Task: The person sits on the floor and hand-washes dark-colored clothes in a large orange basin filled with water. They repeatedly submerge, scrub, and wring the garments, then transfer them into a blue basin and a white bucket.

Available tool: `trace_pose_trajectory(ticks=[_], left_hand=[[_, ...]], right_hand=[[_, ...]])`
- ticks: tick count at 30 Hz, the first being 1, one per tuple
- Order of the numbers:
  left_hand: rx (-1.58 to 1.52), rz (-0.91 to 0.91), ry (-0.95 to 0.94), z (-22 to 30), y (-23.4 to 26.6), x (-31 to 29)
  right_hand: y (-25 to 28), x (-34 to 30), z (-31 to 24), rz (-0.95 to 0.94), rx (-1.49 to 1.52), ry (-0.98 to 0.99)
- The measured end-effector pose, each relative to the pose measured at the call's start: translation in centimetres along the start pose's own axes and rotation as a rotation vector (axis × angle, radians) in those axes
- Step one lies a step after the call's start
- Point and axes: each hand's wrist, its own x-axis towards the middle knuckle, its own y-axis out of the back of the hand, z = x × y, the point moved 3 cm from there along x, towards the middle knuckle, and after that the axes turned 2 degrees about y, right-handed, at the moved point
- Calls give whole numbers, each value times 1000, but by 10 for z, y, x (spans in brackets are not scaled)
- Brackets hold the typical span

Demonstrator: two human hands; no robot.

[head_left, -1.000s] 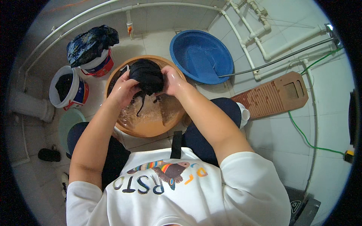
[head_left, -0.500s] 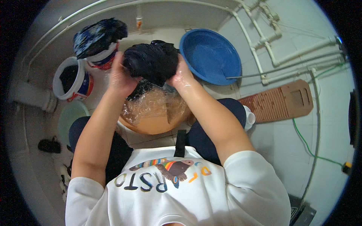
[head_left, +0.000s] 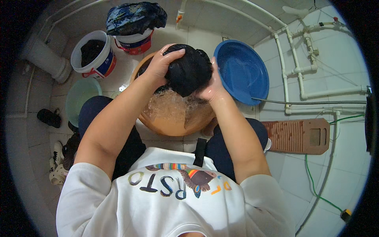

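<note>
The person's left hand (head_left: 161, 66) grasps a black cloth (head_left: 188, 71), the thumb lying over its near face and the other fingers mostly hidden by it. The right hand (head_left: 211, 87) holds the same cloth from the opposite side, its fingers cupped around the edge; exactly how tightly they close cannot be told. The cloth is bunched into a rounded bundle between both hands, above the far part of an orange-brown tub (head_left: 169, 130). The water (head_left: 164, 108) in the tub is rippled and splashing, and more dark fabric (head_left: 145, 71) shows at its left side, partly behind the left forearm.

The tub stands on the tiled floor between the person's knees. Just beyond it on the right is a blue basin (head_left: 241, 65), with a grey hose (head_left: 312, 102) reaching its rim. A brown washboard (head_left: 292, 137) lies beside the right knee. To the left, a white bucket (head_left: 94, 67) contains dark fabric; next to it a second bucket (head_left: 134, 39) has a blue patterned cloth (head_left: 136, 17) heaped on top. A pale green basin (head_left: 75, 100) sits near the left knee.
</note>
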Motion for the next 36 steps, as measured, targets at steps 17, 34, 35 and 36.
trace_pose_trajectory(ticks=[17,34,35,36], left_hand=[[-372,202,191,-33,-8,3],[827,589,-148,46,69,-2],[752,319,-147,60,88,-4],[1004,467,-184,78,108,-13]], right_hand=[[-26,-4,-10,470,-1035,1003],[-12,26,-3,373,-1864,694],[3,34,-8,304,-1852,771],[7,35,-13,304,-1911,753]])
